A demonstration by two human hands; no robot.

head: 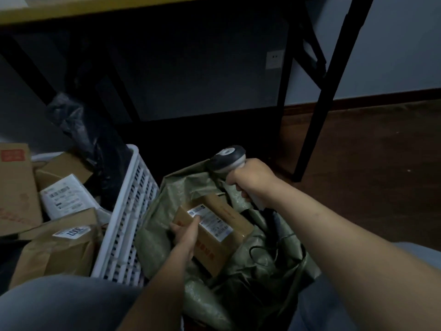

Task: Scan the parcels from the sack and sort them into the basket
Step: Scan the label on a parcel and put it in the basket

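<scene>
Dim room; yellow-topped table (71,7), dark wood floor (381,163), pale wall (393,44)

There is one green woven plastic sack (167,187), and one brown cardboard box with a white label (222,225) shows inside it. One white slatted plastic basket (133,199) holds at least four parcels:
- one large brown cardboard box with a red stamp (16,187) at its left edge
- one smaller brown cardboard box (64,167) toward its far edge
- one white labelled packet (66,198)
- one brown paper parcel (59,254) at its near edge

There is also one grey-and-white handheld scanner (229,158) and one crumpled black plastic bag (78,125).
</scene>
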